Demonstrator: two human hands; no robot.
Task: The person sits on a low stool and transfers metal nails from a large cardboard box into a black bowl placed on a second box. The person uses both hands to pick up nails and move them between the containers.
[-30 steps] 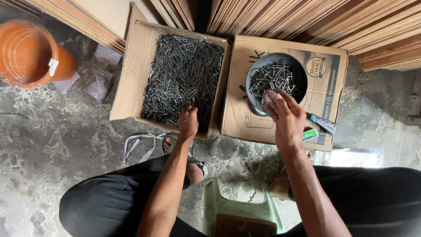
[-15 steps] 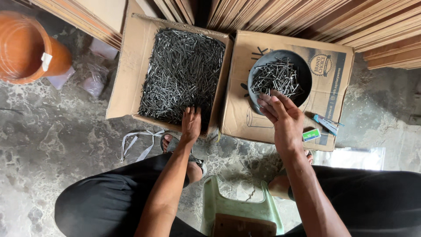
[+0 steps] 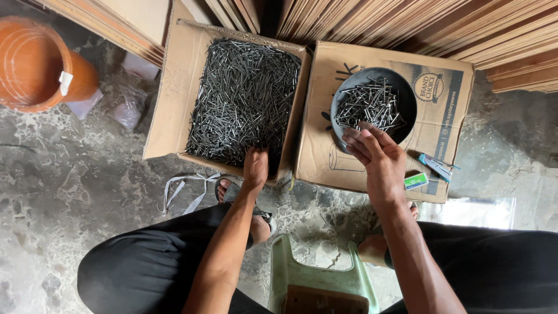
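Note:
An open cardboard box (image 3: 165, 116) on the floor is filled with dark steel nails (image 3: 241, 99). My left hand (image 3: 256, 168) reaches into its near edge, fingers down among the nails. To the right, a dark round bowl (image 3: 343, 99) holding a smaller heap of nails (image 3: 372, 104) sits on a closed cardboard box (image 3: 447, 122). My right hand (image 3: 378, 160) hovers at the bowl's near rim, fingers spread and slightly curled; I cannot tell whether it holds any nails.
An orange plastic bucket (image 3: 35, 64) stands at the far left. Stacked wooden slats (image 3: 407, 23) line the back. A green plastic stool (image 3: 317, 285) is between my knees. White strapping (image 3: 186, 186) lies on the concrete floor. A small green item (image 3: 416, 181) rests on the right box.
My left hand has pushed forward from the box's near edge into the nails. My right hand stays at the bowl's rim, shifted slightly.

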